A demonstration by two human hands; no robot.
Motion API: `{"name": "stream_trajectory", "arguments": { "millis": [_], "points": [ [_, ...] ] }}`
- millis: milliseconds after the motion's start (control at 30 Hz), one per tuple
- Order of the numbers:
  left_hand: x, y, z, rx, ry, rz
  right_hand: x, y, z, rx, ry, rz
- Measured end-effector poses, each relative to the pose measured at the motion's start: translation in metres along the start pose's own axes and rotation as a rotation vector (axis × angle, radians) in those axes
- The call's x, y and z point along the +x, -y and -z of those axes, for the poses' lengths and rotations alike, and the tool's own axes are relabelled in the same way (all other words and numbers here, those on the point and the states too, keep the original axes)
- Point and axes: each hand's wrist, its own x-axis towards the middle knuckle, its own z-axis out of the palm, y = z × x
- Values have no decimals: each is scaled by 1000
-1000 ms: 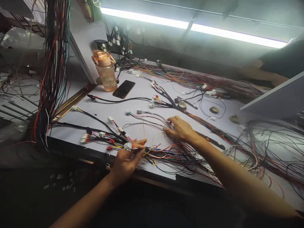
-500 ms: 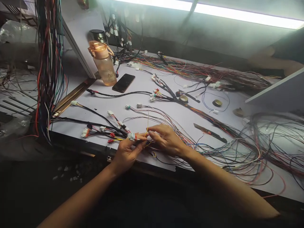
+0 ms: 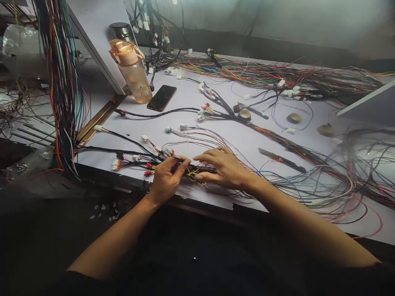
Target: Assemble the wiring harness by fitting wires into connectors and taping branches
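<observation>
My left hand [image 3: 166,179] is closed, thumb and fingers pinched round the wires of a wire harness. Just beyond its fingers lies a light grey connector [image 3: 168,151] belonging to those wires. A thin yellow wire [image 3: 191,174] loops out between my two hands. Over the bundle to the right, my right hand [image 3: 224,166] has its fingers spread, thumb apart from forefinger, and nothing visible in its grasp. Left of my left hand, black-wrapped branches end in red connectors [image 3: 149,169] and a white-and-orange connector [image 3: 116,164].
Farther back are a water bottle [image 3: 134,76], a phone [image 3: 162,98] and a second harness [image 3: 216,113]. Tape rolls [image 3: 245,115] and a dark blade-like tool [image 3: 282,160] lie to the right. Loose wires [image 3: 333,189] tangle at right; a thick wire bundle [image 3: 60,82] hangs at left.
My right hand has let go of the yellow wire and opened its fingers. My left hand still grips the harness, whose grey connector now sits beyond the fingers. The view has tilted down.
</observation>
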Motion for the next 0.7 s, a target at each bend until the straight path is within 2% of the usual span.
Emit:
{"name": "stream_trajectory", "arguments": {
  "millis": [100,200,367,467,533,700],
  "points": [
    [13,3,1,105,-7,-38,-18,-1,3,-256,-60,9],
    [20,9,-1,178,-9,-44,-39,-1,-6,-404,-152,-29],
    [20,13,-4,181,-15,-30,-68,9,-35,-346,-197,-13],
    [16,12,1,173,66,-31,-72,15,-42,-233,-264,-37],
    [14,14,9,201,143,-89,-70,18,-41,-154,-329,-36],
    [16,28,32,398,241,-411,-60,14,-34,-146,-423,-43]
  ]
}}
